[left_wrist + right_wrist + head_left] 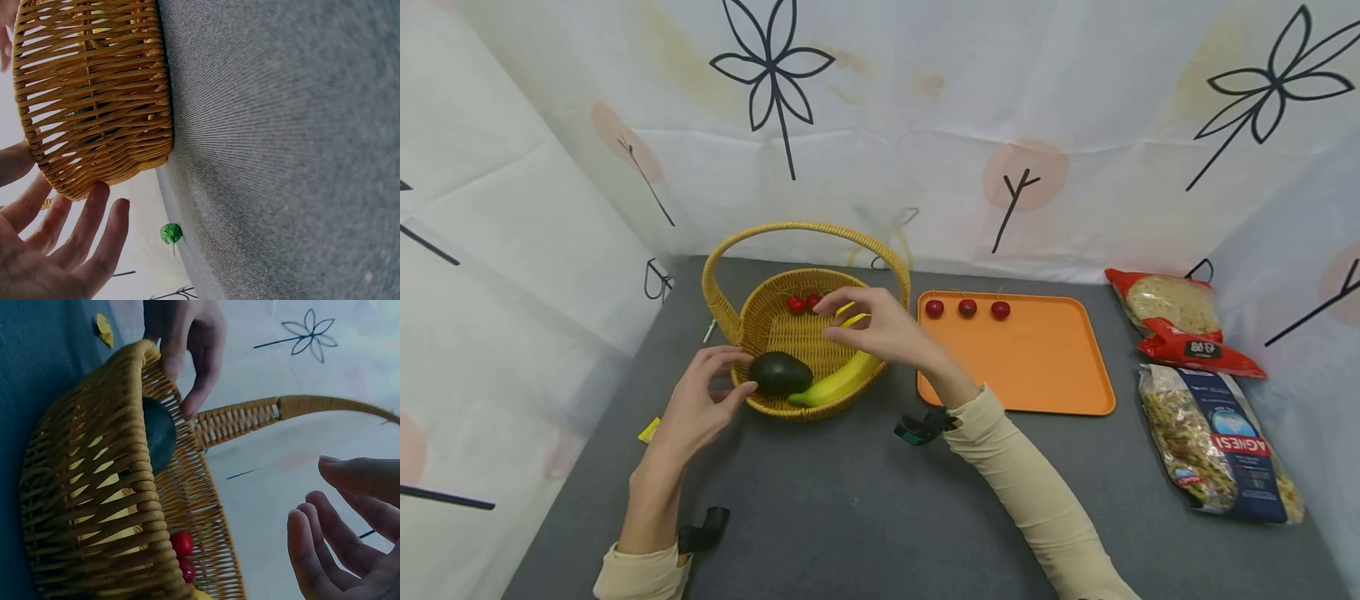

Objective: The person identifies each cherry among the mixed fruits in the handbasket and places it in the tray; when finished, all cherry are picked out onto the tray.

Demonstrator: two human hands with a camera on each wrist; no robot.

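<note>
A wicker basket (790,333) with a tall arched handle holds a dark avocado (781,373), a banana (838,383) and red cherries (796,305) at its far side. My left hand (707,400) is at the basket's left rim beside the avocado, its fingers spread and loosely bent. In the left wrist view its fingertips (99,190) lie against or very near the outer weave. My right hand (876,325) hovers over the basket's right side, fingers slightly curved, nothing between thumb and fingertips. It partly hides something yellow underneath.
An orange tray (1022,367) right of the basket carries three cherries (967,308) along its far edge. Farther right lie a red food packet (1180,321) and a pasta bag (1221,442). A small yellow object (649,430) sits by the left forearm; green broccoli (170,233) shows beyond the basket.
</note>
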